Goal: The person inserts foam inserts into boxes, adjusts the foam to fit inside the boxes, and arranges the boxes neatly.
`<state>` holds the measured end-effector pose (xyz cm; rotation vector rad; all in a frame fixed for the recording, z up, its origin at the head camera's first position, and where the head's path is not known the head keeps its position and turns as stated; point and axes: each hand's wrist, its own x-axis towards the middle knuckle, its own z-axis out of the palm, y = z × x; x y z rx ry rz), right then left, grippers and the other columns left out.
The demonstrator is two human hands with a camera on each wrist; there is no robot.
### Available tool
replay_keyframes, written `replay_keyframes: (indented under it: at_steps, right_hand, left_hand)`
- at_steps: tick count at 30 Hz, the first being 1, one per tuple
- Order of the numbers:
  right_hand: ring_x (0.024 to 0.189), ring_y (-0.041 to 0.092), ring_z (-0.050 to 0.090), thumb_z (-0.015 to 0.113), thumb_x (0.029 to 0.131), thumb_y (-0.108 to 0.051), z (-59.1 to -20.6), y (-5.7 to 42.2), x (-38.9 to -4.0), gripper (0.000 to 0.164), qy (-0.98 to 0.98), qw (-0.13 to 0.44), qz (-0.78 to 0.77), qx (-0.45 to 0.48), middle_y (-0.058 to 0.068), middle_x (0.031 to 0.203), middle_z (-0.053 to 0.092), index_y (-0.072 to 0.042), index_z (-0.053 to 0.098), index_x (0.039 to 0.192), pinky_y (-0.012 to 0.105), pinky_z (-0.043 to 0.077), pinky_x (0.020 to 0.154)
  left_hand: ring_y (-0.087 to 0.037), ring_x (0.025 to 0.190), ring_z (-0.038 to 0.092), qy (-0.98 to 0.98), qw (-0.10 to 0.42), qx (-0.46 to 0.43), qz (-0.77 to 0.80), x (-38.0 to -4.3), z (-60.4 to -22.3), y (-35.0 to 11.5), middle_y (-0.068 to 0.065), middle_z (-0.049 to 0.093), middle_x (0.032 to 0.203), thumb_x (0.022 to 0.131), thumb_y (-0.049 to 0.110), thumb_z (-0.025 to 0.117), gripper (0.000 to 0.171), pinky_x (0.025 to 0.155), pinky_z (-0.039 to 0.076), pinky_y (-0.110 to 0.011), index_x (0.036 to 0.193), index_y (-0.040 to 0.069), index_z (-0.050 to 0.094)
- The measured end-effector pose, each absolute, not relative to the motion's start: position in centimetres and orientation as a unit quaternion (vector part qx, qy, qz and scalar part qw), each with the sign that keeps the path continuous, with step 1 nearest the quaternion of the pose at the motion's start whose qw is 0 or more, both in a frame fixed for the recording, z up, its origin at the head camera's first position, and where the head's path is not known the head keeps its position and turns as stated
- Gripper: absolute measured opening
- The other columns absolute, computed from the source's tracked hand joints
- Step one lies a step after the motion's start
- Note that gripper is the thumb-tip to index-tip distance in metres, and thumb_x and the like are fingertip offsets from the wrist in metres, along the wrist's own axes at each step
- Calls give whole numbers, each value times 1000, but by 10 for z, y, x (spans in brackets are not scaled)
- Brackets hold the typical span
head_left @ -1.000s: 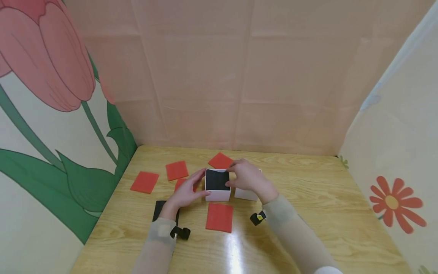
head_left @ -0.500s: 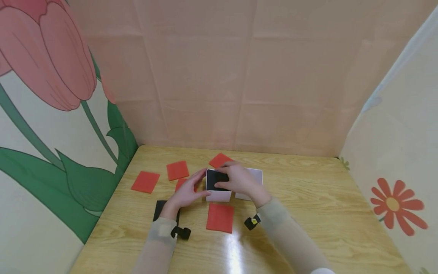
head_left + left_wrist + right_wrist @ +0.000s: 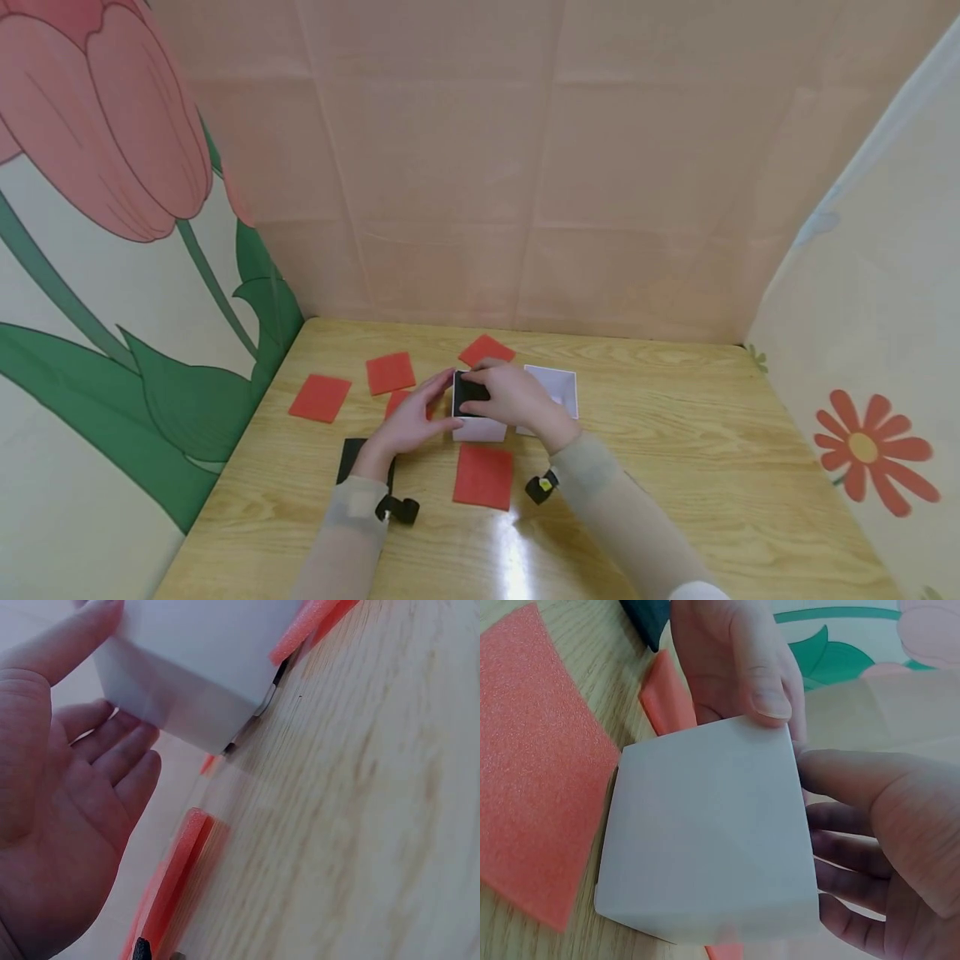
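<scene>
A small white box [image 3: 478, 430] stands mid-table with a black square sheet or pad [image 3: 465, 393] filling its open top. My left hand [image 3: 408, 427] steadies the box, thumb at the near left corner and fingers along its left side. In the left wrist view, the fingers touch the white wall [image 3: 180, 682]. Over the top, my right hand [image 3: 517, 396] has its thumb and fingers spread apart on the black sheet and partly covers it. The right wrist view shows those fingers [image 3: 855, 851] at the box's rim; their tips are hidden.
A second open white box [image 3: 558, 385] sits just right of the first. Several red foam squares [image 3: 319, 398] lie around, one red square [image 3: 483, 477] directly in front. A black flat piece [image 3: 349, 457] is partly under the left wrist. Cloth walls close the back and sides.
My right hand has slid left across the black sheet, from the box's right edge toward its left side, uncovering the second white box. My left hand stays in place.
</scene>
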<state>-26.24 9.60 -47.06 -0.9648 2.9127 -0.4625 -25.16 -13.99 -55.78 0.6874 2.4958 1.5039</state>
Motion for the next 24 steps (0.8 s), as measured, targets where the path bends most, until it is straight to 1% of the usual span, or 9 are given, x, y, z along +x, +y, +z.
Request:
replay_keyframes:
  at_steps: [6,13,19,24]
  right_hand:
    - [114,20,67,84,94,-42,-471,92,-263,54,943,27,-134,-302,6,138,66,-16,73,140,38,60,91]
    - [114,22,66,86,92,-44,-469,88,-264,54,945,22,-120,-304,7,135,68,-16,75,137,41,60,93]
    - [115,23,67,87,90,-46,-470,85,-264,56,947,13,-103,-303,8,134,69,-17,76,135,43,60,93]
    - [113,23,66,89,89,-44,-471,86,-264,55,946,9,-110,-305,8,132,69,-17,77,135,42,60,92]
  left_hand:
    - [-18,157,35,827,73,235,505,-253,-559,-139,4,31,173,95,46,82,96,124,34,-42,172,24,28]
    - [-18,156,36,828,73,233,505,-252,-558,-140,5,31,173,95,47,82,95,124,34,-42,171,28,28]
    - [-18,157,35,830,72,233,502,-251,-556,-140,5,32,173,95,48,81,95,124,34,-41,171,29,28]
    - [-18,157,34,832,74,232,498,-250,-555,-140,5,30,174,95,49,81,95,123,34,-41,171,28,28]
